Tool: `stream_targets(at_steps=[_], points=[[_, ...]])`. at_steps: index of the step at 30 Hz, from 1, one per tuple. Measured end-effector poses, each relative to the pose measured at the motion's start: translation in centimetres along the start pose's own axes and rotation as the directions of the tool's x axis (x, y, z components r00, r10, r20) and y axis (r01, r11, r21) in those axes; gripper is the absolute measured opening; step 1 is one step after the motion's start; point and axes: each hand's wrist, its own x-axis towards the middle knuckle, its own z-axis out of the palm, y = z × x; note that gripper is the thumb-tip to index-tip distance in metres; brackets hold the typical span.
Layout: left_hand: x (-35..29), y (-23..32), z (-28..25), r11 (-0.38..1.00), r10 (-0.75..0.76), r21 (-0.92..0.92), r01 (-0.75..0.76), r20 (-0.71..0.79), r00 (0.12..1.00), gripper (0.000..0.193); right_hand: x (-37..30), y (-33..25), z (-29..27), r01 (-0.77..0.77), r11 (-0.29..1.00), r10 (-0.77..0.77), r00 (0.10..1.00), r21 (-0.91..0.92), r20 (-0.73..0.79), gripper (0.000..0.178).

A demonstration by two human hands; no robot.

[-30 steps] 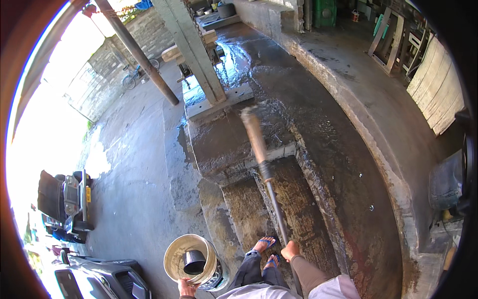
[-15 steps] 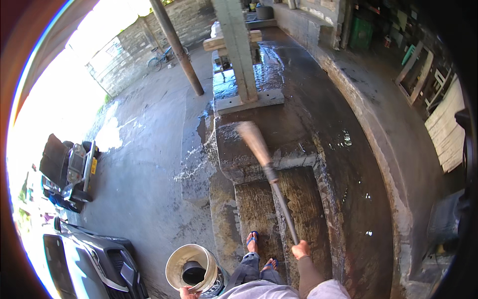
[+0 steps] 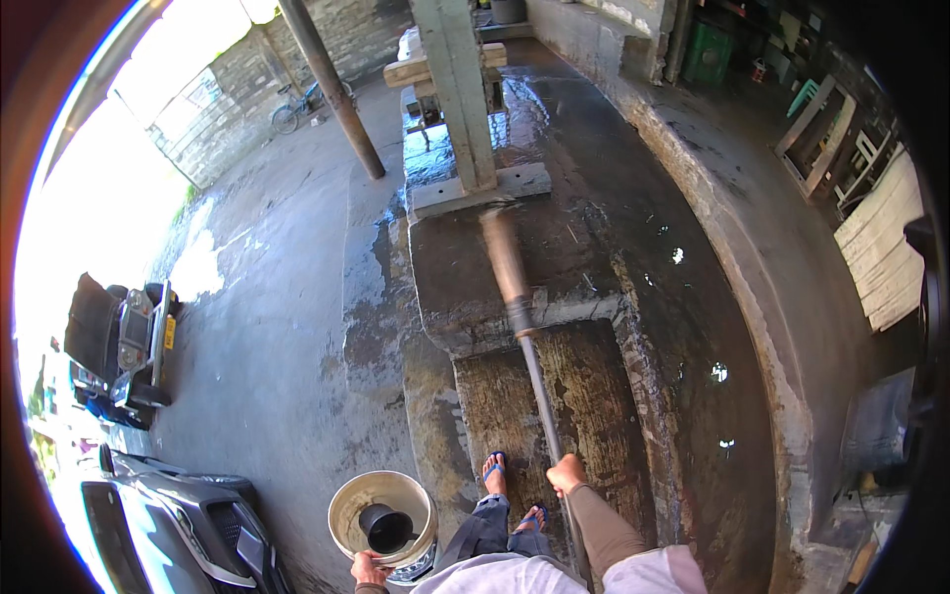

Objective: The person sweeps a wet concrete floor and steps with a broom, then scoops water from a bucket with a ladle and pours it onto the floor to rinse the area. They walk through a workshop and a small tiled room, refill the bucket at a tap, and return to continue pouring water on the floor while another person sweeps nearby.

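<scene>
My right hand [image 3: 566, 475] is wrapped round the long handle of a broom [image 3: 539, 386]. The broom's bristles [image 3: 503, 252], a little blurred, reach forward onto the wet concrete platform [image 3: 445, 272], just short of the post's base. Down at my left side, my left hand [image 3: 370, 568] is closed on the rim of a whitish bucket [image 3: 341, 515]. Inside the bucket rests a black dipper [image 3: 381, 528]. My feet, in blue flip-flops, stand on the stained concrete step [image 3: 505, 406] below the platform.
A grey post [image 3: 455, 99] rises from the platform, with wooden beams [image 3: 406, 71] behind it. A slanted pole [image 3: 336, 89] stands further left. Two vehicles, a jeep [image 3: 129, 337] and a dark-fronted car [image 3: 198, 515], are at left. A raised ledge [image 3: 722, 228] runs along the right, beside wet floor.
The broom head has swept forward and slightly right, nearer the post's base. My right hand has moved up and left. Splashing water left of the platform has settled. The bucket remains in my left hand.
</scene>
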Motion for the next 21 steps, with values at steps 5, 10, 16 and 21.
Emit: stream_targets(at_steps=[5, 10, 16, 21], points=[[0.5, 2.4, 1.6, 0.999, -0.042, 0.04, 0.028, 0.406, 0.913, 0.033, 1.4, -1.4, 2.6, 0.21, 0.946, -0.206, 0.978, -0.245, 0.042, 0.026], [-1.7, 3.2, 3.0, 0.998, 0.047, -0.055, -0.036, 0.21, 0.977, 0.031, -0.4, 8.6, -1.0, 0.044, 0.924, -0.102, 0.986, -0.38, -0.134, 0.034], [-6.8, 3.1, 7.7, 0.969, 0.245, -0.004, -0.248, 0.17, 0.954, 0.028, -8.6, 24.3, -5.3, -0.328, 0.933, 0.289, 0.929, -0.15, -0.233, 0.032], [-10.0, 3.9, 11.4, 0.917, 0.34, 0.127, -0.378, 0.246, 0.908, 0.03, -13.0, 28.4, -4.0, -0.338, 0.939, 0.343, 0.913, 0.058, -0.22, 0.022]])
